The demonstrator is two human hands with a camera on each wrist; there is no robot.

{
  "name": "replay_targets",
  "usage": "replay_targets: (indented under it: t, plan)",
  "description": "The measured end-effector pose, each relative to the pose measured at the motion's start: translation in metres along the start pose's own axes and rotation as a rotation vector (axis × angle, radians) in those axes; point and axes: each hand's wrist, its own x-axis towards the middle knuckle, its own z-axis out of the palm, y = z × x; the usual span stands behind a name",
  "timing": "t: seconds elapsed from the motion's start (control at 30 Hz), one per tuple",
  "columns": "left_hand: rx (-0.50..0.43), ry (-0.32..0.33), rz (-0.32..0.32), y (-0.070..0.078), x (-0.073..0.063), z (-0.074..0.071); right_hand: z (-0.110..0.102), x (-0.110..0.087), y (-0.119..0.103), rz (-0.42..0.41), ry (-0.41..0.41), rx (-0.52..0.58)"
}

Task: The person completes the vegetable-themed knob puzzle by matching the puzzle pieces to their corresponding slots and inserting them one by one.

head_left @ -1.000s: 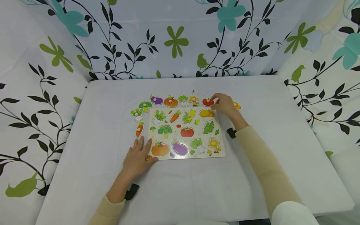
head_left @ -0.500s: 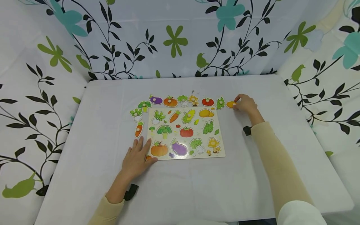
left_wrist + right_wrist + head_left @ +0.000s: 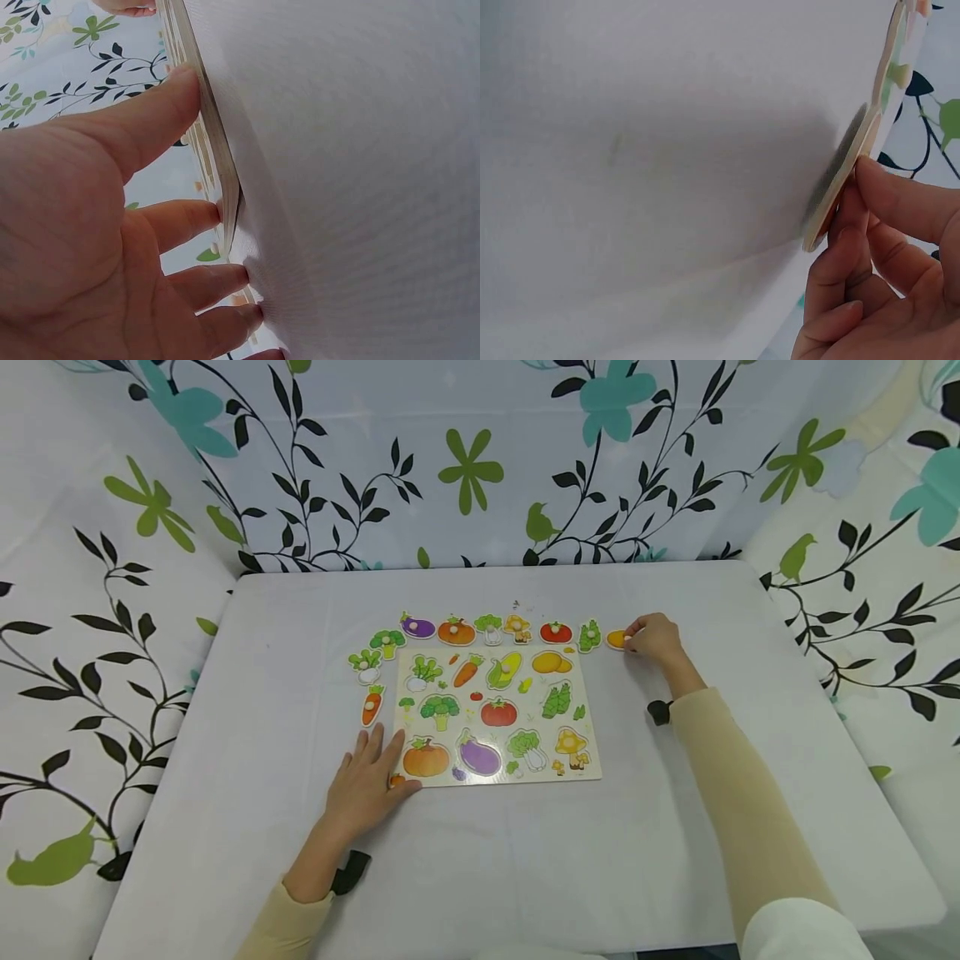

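A flat wooden puzzle board (image 3: 465,693) printed with vegetables lies on the white table. My left hand (image 3: 367,785) rests at its near left corner with fingers spread. In the left wrist view, the thumb (image 3: 180,94) touches the board's edge. Beyond the board's far right corner, my right hand (image 3: 656,637) pinches a yellow puzzle piece (image 3: 616,639), partly hidden by the fingers. The right wrist view shows this piece's wooden edge (image 3: 836,191) with a shadow beside it. Left of it lie a green asparagus-like piece (image 3: 589,635) and a tomato piece (image 3: 555,632).
Along the board's far edge lie mushroom (image 3: 517,627), cabbage (image 3: 489,629), pumpkin (image 3: 455,631) and eggplant (image 3: 417,627) pieces. Broccoli (image 3: 387,643), turnip (image 3: 366,666) and carrot (image 3: 372,704) pieces curve down its left side. A leaf-patterned curtain (image 3: 375,443) surrounds the table (image 3: 510,860).
My right hand has moved right from beside the tomato piece to the yellow piece, uncovering the green piece. It grips the yellow piece in the last half second. My left hand stays put.
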Motion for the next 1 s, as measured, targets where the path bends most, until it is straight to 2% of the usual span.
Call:
replay_targets:
  t: [0.13,0.23,0.43,0.6,0.77,1.0]
  plan:
    - [0.004,-0.001,0.001,0.001,0.0,0.0,0.0,-0.011,-0.012,-0.035,0.047,0.001]
    - [0.006,-0.002,-0.002,0.0,0.0,0.0,0.005,-0.02,-0.028,-0.083,0.044,0.0]
    - [0.005,0.005,-0.001,0.0,0.0,0.0,0.029,-0.033,-0.056,-0.197,-0.04,-0.049]
    - [0.0,0.009,-0.001,0.0,0.0,0.0,0.051,-0.036,-0.07,-0.254,-0.095,-0.09]
    - [-0.003,0.01,-0.001,0.0,-0.001,0.0,0.063,-0.038,-0.077,-0.269,-0.114,-0.112]
    - [0.009,0.003,-0.003,0.0,-0.001,-0.002,0.069,-0.039,-0.083,-0.278,-0.115,-0.144]
